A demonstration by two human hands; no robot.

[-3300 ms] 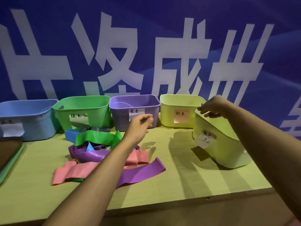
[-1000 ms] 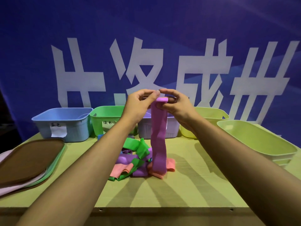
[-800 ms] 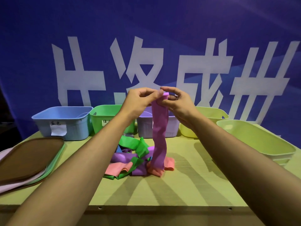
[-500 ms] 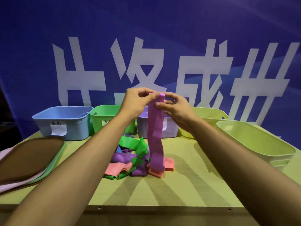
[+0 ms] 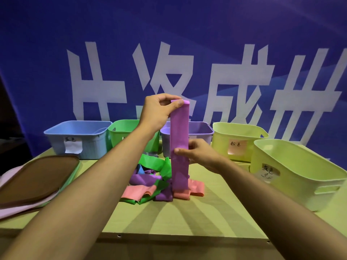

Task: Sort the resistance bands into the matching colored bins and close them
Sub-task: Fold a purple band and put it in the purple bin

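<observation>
A purple resistance band (image 5: 179,128) hangs straight down over the table. My left hand (image 5: 159,110) pinches its top end, raised in front of the bins. My right hand (image 5: 199,153) pinches the band lower, about midway down. Under it lies a pile of green, purple, pink and blue bands (image 5: 150,181). Along the back stand a blue bin (image 5: 78,138), a green bin (image 5: 122,132), a purple bin (image 5: 199,132) and a yellow-green bin (image 5: 238,141) with a pink label.
A second yellow-green bin (image 5: 300,173) with a handwritten label stands at the right, nearer to me. Stacked lids (image 5: 35,181), brown on top, lie at the left table edge. A blue banner with white characters hangs behind the bins.
My right hand has slid from the band's top end down to its middle. My left hand keeps hold of the top end.
</observation>
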